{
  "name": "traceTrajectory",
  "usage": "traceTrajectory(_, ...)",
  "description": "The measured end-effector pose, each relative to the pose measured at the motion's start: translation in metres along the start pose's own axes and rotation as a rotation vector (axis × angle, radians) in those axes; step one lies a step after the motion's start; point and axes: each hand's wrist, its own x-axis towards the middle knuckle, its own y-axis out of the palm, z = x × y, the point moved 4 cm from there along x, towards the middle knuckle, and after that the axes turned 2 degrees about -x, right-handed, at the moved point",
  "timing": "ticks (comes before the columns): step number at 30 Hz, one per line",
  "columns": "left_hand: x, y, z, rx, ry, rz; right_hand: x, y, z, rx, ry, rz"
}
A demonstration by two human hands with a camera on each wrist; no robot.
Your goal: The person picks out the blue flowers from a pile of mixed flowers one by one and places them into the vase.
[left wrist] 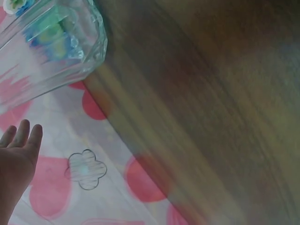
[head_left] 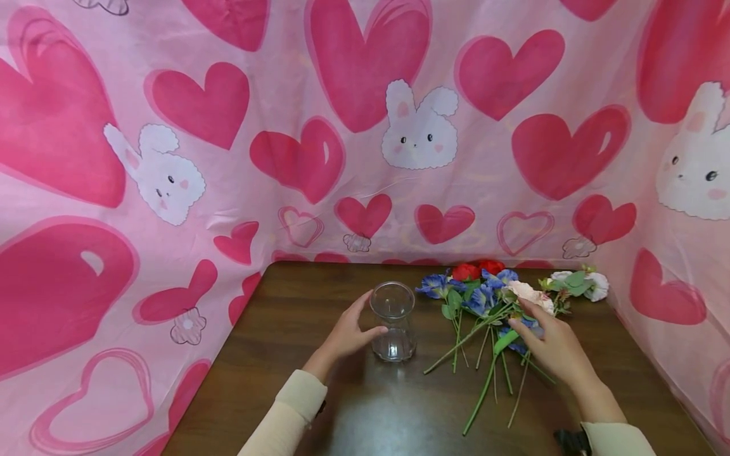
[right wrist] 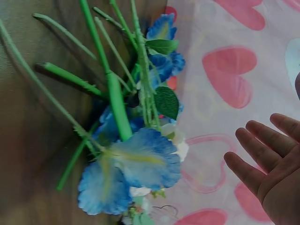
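A clear glass vase with a flared rim stands upright on the brown table. My left hand is at the vase's left side, thumb and fingers spread around it; in the left wrist view its fingers are straight. To the right lies a loose pile of artificial flowers: blue irises, red blooms, a pale pink bloom and white ones. My right hand hovers over the right part of the pile with fingers extended, beside a thick green stem and a blue iris.
The wooden table reaches back to a pink curtain printed with hearts and rabbits, which also hangs along both sides. Several green stems point toward the table's front.
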Motion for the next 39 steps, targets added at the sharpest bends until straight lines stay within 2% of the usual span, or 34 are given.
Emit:
traceTrajectory(7, 0.001, 0.012, 0.004, -0.089, -0.036, 0.019, -0.013, 0.006, -0.013, 0.001, 0.049, -0.026)
traceTrajectory(14, 0.003, 0.022, 0.005, -0.136, -0.032, 0.025, -0.027, 0.015, -0.024, 0.009, 0.086, -0.028)
traceTrajectory(27, 0.006, 0.031, 0.008, -0.166, -0.032, 0.022, -0.044, 0.028, -0.042, -0.008, 0.161, -0.054)
traceTrajectory(35, 0.003, 0.034, 0.014, -0.224, -0.033, 0.004, -0.053, 0.037, -0.053, -0.048, 0.206, -0.036)
traceTrajectory(39, 0.003, 0.035, 0.016, -0.212, -0.041, 0.003, -0.058, 0.041, -0.057, -0.052, 0.266, 0.031)
